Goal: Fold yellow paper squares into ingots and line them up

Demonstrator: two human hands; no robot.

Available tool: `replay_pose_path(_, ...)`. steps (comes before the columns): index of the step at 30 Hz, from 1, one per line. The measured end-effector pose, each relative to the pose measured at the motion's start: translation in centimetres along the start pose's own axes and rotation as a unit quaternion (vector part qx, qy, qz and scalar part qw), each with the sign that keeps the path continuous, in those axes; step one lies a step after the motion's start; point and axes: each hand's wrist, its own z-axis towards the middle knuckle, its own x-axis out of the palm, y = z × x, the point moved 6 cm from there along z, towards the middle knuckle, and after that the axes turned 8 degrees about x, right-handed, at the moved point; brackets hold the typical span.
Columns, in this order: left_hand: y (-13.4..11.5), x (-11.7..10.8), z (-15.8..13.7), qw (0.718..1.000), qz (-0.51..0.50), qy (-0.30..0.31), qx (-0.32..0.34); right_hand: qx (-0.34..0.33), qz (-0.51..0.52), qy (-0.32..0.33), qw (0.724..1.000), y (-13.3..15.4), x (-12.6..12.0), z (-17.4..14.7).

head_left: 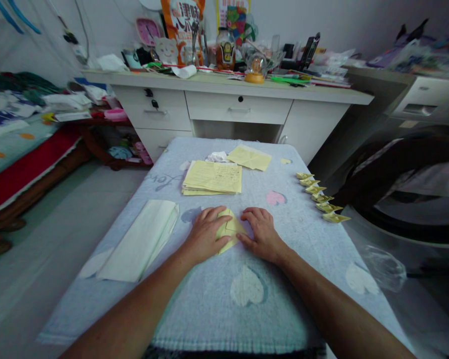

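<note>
A small yellow sheet of paper (229, 227), folded to a pointed shape with creases, lies flat on the cloth before me. My left hand (208, 232) rests on its left part, fingers apart, and covers that side. At the right edge is my right hand (261, 230), its thumb at the paper's right corner and its fingers curved but apart. Beyond the hands lies a stack of yellow written sheets (212, 177). Several folded yellow paper boats (321, 198) stand in a row along the table's right edge.
A blue cloth with hearts (284, 279) covers the table. On it lie a folded white paper bundle (138, 242), a crumpled white tissue (217, 156) and a creased yellow sheet (250, 157). Behind stands a cluttered white desk (243, 107); a washing machine (407, 164) is at right, a bed (26, 154) at left.
</note>
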Motion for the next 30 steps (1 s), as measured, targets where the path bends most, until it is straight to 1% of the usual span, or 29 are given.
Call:
replay_pose_path(2, 0.0, -0.3, 0.3, 1.0, -0.02, -0.01, 0.008, 0.021, 0.002, -0.021, 1.0, -0.2, 0.1, 0.1)
replay_pose_path(4, -0.1, -0.4, 0.5, 0.999, -0.036, -0.023, 0.019, 0.03, -0.004, -0.029, 0.999, -0.1, 0.3, 0.3)
replay_pose_path(10, -0.2, -0.2, 1.0, 0.997, -0.058, -0.038, 0.038, 0.025, 0.002, -0.029, 0.999, 0.1, 0.6, 0.5)
replay_pose_path(17, -0.2, -1.1, 1.6, 0.994, -0.087, -0.05, 0.038, -0.026, 0.078, -0.015, 0.997, 0.7, 0.3, 0.5)
replay_pose_path(20, 0.0, -1.4, 1.7, 0.991, -0.133, -0.027, 0.017, -0.028, 0.12, -0.021, 0.992, 0.6, -0.1, 0.4)
replay_pose_path(21, 0.1, -1.5, 1.6, 0.987, -0.156, -0.033, 0.002, -0.023, 0.137, -0.03, 0.99, 0.5, -0.3, 0.4)
replay_pose_path(23, 0.7, -1.7, 1.4, 0.974, -0.211, -0.066, -0.045, -0.009, 0.173, -0.048, 0.984, 0.1, -0.8, 0.4)
replay_pose_path(24, 1.1, -1.7, 1.2, 0.962, -0.246, -0.09, -0.076, -0.004, 0.192, -0.055, 0.98, -0.1, -1.0, 0.3)
replay_pose_path(27, 2.0, -1.2, 0.7, 0.908, -0.357, -0.152, -0.156, -0.001, 0.248, -0.05, 0.968, -0.3, -1.4, 0.3)
replay_pose_path(29, 2.2, -0.8, 0.5, 0.873, -0.417, -0.179, -0.18, 0.006, 0.277, -0.034, 0.96, -0.3, -1.3, 0.3)
replay_pose_path(30, 2.2, -0.7, 0.4, 0.86, -0.436, -0.189, -0.186, 0.015, 0.293, -0.025, 0.956, -0.4, -1.2, 0.2)
